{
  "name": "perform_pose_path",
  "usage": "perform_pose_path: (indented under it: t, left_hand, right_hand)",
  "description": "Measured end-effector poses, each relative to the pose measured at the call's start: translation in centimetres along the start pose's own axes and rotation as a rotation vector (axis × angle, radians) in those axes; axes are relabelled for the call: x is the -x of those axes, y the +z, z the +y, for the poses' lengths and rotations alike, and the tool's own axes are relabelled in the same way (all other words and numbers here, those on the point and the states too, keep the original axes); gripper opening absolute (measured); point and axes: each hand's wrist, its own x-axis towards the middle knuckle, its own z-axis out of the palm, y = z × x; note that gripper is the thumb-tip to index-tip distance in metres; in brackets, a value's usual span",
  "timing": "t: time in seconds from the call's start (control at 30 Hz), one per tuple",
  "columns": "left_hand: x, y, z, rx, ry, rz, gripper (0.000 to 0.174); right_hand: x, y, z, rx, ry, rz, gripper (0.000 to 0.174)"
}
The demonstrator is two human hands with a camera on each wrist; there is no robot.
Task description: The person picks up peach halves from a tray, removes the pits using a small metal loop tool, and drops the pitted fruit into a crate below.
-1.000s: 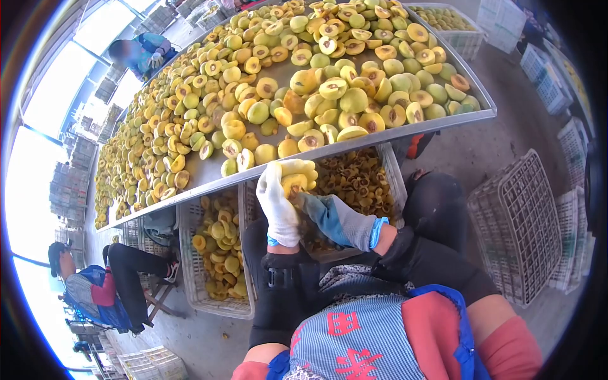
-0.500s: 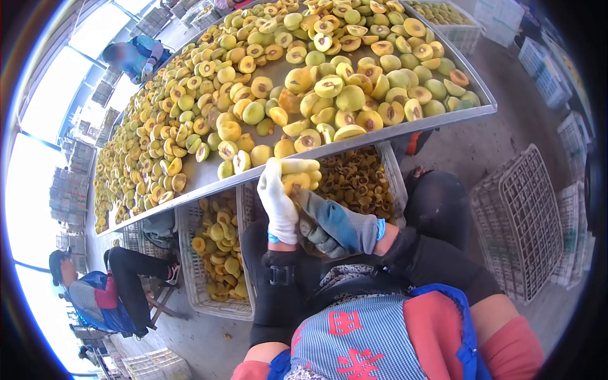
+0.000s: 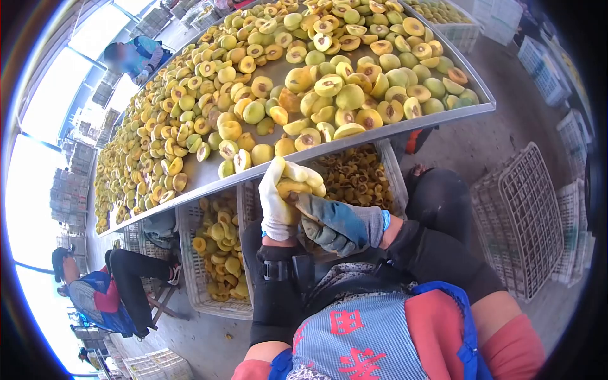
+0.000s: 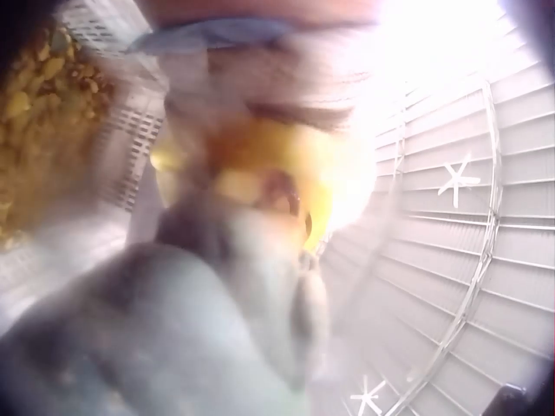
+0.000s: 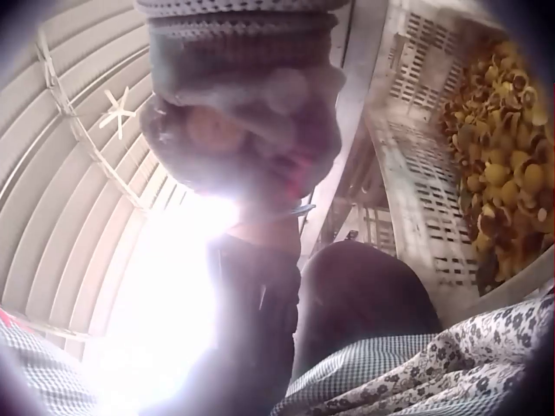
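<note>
My left hand (image 3: 275,206), in a white glove with yellowed fingers, grips a yellow peach half (image 4: 316,178) just below the front edge of the metal table. Blur softens the fruit in the left wrist view, where a dark reddish patch shows on it. My right hand (image 3: 345,223) wears a blue-grey glove and meets the fruit from the right. Its thumb side lies against the peach half while the other fingers curl underneath. I cannot tell what those curled fingers enclose.
Halved peaches cover much of the metal table (image 3: 209,176). Beneath it stand a crate (image 3: 190,278) of yellow halves and a crate (image 3: 394,174) of brownish fruit pieces. Stacked crates (image 3: 529,215) are at right. Another person (image 3: 104,294) sits at left; one (image 3: 142,57) is across the table.
The left fingers have curled further over the peach half. My right hand has turned against the fruit, its curled fingers showing more than a second ago.
</note>
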Motion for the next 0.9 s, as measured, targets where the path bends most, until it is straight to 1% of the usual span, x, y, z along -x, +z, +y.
perform_pose_path:
  t: [0.03, 0.07, 0.1, 0.17, 0.2, 0.23, 0.27, 0.33, 0.37, 0.4, 0.47, 0.5, 0.53, 0.6, 0.63, 0.67, 0.73, 0.77, 0.8, 0.87, 0.9]
  left_hand:
    - [0.1, 0.2, 0.2, -0.005, -0.014, 0.032, 0.045]
    - [0.1, 0.2, 0.3, -0.01, -0.029, 0.065, 0.046]
    - [0.1, 0.0, 0.0, -0.119, -0.01, 0.096, 0.046]
    - [0.2, -0.4, 0.0, -0.205, 0.019, 0.047, 0.047]
    - [0.2, -0.6, 0.0, -0.247, 0.033, 0.022, 0.048]
    - [-0.1, -0.9, -0.5, -0.138, 0.06, 0.007, 0.047]
    - [-0.2, -0.8, -0.5, -0.055, 0.049, 0.039, 0.047]
    - [-0.3, 0.0, 0.0, 0.111, 0.034, 0.104, 0.048]
    - [-0.1, 0.8, 0.2, 0.129, 0.043, 0.196, 0.041]
    - [-0.6, -0.1, 0.1, 0.264, 0.059, 0.108, 0.039]
    - [-2.3, -4.7, -0.4, 0.527, 0.083, -0.069, 0.034]
    - [-2.5, -7.5, 0.7, 0.642, 0.152, -0.196, 0.03]
    - [-2.7, -9.9, 2.5, 0.759, 0.231, -0.335, 0.026]
    - [0.7, -9.7, 7.2, 0.557, 0.478, 0.179, 0.017]
    - [2.1, -11.9, 7.6, -0.02, 0.676, 0.397, 0.018]
    - [3.0, -13.8, 8.1, -0.618, 0.834, 0.601, 0.024]
    - [3.5, -14.6, 11.4, -0.676, 0.476, 1.105, 0.036]
    - [3.3, -16.4, 11.4, -0.906, 0.658, 1.064, 0.033]
    - [2.7, -15.1, 11.4, -0.852, 0.633, 0.884, 0.033]
    - [0.5, -10.2, 10.3, -0.725, 0.572, 0.541, 0.031]
    - [-1.6, -9.8, 9.4, -0.972, 0.547, 0.413, 0.032]
  right_hand:
    - [-0.5, 1.1, 0.6, 0.153, -0.107, 0.189, 0.065]
    - [-0.3, 1.7, 0.6, 0.256, -0.156, 0.295, 0.066]
    - [-0.2, 2.2, 0.6, 0.362, -0.193, 0.407, 0.066]
    - [1.1, 3.0, -0.2, 0.472, -0.151, 0.468, 0.068]
    - [1.5, 3.2, -0.4, 0.402, -0.11, 0.416, 0.068]
    - [1.8, 3.3, -0.7, 0.336, -0.069, 0.362, 0.067]
    - [1.9, 3.3, -0.9, 0.272, -0.029, 0.306, 0.067]
    - [0.9, 2.1, 0.4, 0.543, -0.246, 0.343, 0.047]
    - [0.3, 1.6, 1.1, 0.58, -0.33, 0.346, 0.042]
    - [-0.2, 1.3, 1.6, 0.618, -0.414, 0.352, 0.038]
    - [-1.1, 1.4, 2.4, 0.491, -0.522, 0.341, 0.037]
    - [-1.2, 0.9, 3.5, 0.591, -0.565, 0.384, 0.039]
    - [-0.7, 0.8, 3.1, 0.751, -0.461, 0.463, 0.044]
    - [0.7, 1.2, 1.6, 1.07, -0.231, 0.614, 0.055]
    - [1.3, 2.1, 1.1, 1.052, -0.278, 0.717, 0.05]
    - [1.1, 1.8, 1.0, 1.055, -0.342, 0.795, 0.05]
    - [-0.3, 0.5, 1.4, 1.045, -0.47, 0.955, 0.05]
    - [-1.5, -0.3, 1.8, 1.083, -0.63, 0.994, 0.041]
    - [-1.5, -0.1, 1.5, 1.053, -0.61, 0.998, 0.044]
    - [-1.4, 0.5, 0.7, 1.007, -0.562, 1.0, 0.049]
    - [-1.5, 0.4, 0.7, 0.997, -0.589, 0.998, 0.049]
